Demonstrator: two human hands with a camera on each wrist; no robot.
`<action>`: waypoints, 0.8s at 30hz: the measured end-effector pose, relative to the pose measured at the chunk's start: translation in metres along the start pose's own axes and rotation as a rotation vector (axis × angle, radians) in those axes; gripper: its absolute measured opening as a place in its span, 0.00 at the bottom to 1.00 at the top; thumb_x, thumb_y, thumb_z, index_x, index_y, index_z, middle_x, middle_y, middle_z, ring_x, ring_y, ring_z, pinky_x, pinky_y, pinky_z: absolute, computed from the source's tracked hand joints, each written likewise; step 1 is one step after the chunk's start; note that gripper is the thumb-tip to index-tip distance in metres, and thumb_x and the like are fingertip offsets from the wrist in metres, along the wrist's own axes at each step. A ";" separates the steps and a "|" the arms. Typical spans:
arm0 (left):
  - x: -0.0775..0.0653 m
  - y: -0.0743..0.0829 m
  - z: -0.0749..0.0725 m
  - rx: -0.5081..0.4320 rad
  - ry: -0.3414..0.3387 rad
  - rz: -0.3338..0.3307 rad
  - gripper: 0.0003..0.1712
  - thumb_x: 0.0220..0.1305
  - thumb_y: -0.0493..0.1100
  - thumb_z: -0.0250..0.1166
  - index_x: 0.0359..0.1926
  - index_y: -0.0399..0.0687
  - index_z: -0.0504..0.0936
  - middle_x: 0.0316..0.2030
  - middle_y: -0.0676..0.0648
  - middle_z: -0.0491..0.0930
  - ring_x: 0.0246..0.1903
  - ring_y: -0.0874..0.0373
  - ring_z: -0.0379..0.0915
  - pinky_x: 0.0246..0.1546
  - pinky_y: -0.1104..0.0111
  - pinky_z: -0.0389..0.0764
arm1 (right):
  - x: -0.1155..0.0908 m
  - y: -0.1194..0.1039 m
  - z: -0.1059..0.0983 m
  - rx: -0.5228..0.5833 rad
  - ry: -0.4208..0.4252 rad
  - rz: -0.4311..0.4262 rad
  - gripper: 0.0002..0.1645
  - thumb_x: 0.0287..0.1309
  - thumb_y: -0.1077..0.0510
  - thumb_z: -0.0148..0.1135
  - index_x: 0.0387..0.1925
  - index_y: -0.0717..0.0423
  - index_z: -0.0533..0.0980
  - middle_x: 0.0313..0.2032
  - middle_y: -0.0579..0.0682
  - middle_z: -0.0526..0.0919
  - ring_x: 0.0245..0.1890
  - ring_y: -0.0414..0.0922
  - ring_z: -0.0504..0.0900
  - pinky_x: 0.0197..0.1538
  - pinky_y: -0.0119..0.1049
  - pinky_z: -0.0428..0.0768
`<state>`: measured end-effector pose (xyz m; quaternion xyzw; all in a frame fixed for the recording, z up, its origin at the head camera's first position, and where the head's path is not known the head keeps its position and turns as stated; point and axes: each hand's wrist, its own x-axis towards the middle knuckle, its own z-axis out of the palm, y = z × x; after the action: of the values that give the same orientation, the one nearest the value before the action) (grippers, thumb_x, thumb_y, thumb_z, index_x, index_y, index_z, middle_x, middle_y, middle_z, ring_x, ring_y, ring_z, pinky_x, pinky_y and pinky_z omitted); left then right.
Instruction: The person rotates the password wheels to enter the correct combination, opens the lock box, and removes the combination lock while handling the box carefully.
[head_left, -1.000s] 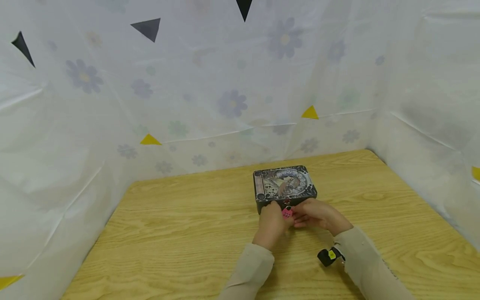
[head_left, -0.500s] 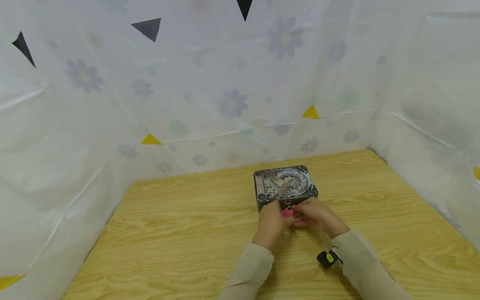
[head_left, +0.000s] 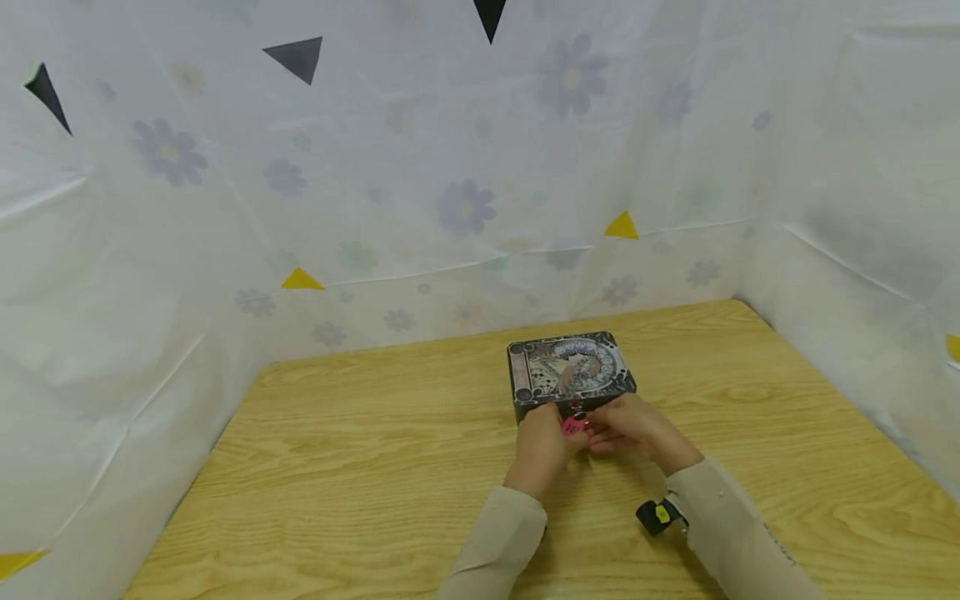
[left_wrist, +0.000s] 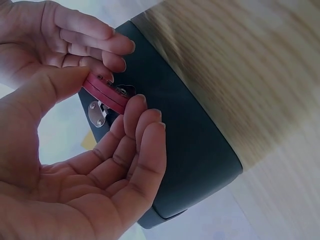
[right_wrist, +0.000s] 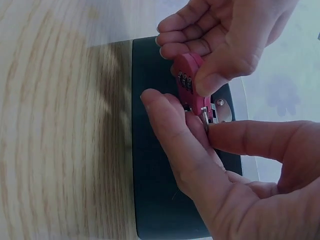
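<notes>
A pink combination padlock (right_wrist: pixel 190 82) with number dials hangs at the metal latch (left_wrist: pixel 97 114) on the front of a dark tin box (head_left: pixel 572 367). My left hand (head_left: pixel 543 446) pinches the padlock's body between thumb and fingers, seen closely in the left wrist view. From the right side, my right hand (head_left: pixel 633 427) holds the metal shackle (right_wrist: pixel 205 120) with the thumb against it and fingers behind. Both hands meet right in front of the box, whose printed lid is down. In the head view, the fingers partly cover the padlock and the latch.
The box stands toward the back of a wood-grain table (head_left: pixel 360 467). Behind and beside the table hang white sheets (head_left: pixel 405 150) with flower prints and yellow and black triangles. A black wrist strap piece (head_left: pixel 654 517) sits below the right sleeve.
Both hands stay at the front of the box with only tiny shifts. The padlock's pink face tilts slightly in my left fingers. The box has not moved noticeably.
</notes>
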<state>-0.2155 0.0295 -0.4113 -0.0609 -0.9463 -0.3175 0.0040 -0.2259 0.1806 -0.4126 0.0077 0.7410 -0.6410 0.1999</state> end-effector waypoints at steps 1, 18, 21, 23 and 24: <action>0.000 0.000 0.000 0.004 0.003 -0.006 0.16 0.49 0.46 0.75 0.25 0.42 0.77 0.21 0.50 0.74 0.21 0.59 0.69 0.20 0.68 0.70 | 0.000 0.001 0.000 0.001 -0.006 -0.001 0.18 0.67 0.66 0.47 0.45 0.83 0.72 0.27 0.52 0.82 0.26 0.42 0.83 0.37 0.39 0.83; 0.000 0.000 0.003 0.044 -0.001 -0.040 0.20 0.51 0.50 0.74 0.29 0.36 0.80 0.24 0.45 0.79 0.24 0.55 0.76 0.22 0.64 0.75 | 0.002 0.003 -0.003 0.044 -0.053 0.018 0.17 0.64 0.66 0.48 0.42 0.82 0.72 0.27 0.56 0.83 0.29 0.46 0.85 0.38 0.39 0.83; -0.001 -0.001 0.003 0.040 -0.002 -0.045 0.19 0.51 0.49 0.74 0.28 0.36 0.80 0.24 0.45 0.79 0.24 0.54 0.76 0.22 0.64 0.75 | 0.003 0.003 -0.003 0.053 -0.055 0.028 0.17 0.64 0.66 0.48 0.42 0.82 0.72 0.27 0.56 0.82 0.29 0.45 0.85 0.38 0.39 0.83; -0.001 -0.001 0.004 0.039 0.000 -0.043 0.19 0.51 0.49 0.74 0.28 0.37 0.80 0.24 0.45 0.79 0.24 0.54 0.76 0.22 0.64 0.75 | 0.003 0.004 -0.003 0.057 -0.058 0.031 0.17 0.64 0.66 0.48 0.41 0.82 0.72 0.27 0.56 0.82 0.29 0.45 0.85 0.38 0.39 0.83; -0.001 -0.001 0.004 0.037 0.003 -0.042 0.19 0.51 0.49 0.74 0.28 0.37 0.80 0.24 0.45 0.79 0.24 0.54 0.76 0.22 0.64 0.75 | 0.003 0.004 -0.003 0.057 -0.058 0.031 0.17 0.64 0.66 0.48 0.41 0.82 0.72 0.27 0.56 0.82 0.29 0.45 0.85 0.38 0.39 0.83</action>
<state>-0.2147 0.0311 -0.4153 -0.0406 -0.9531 -0.2999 -0.0001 -0.2281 0.1831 -0.4167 0.0062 0.7160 -0.6588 0.2309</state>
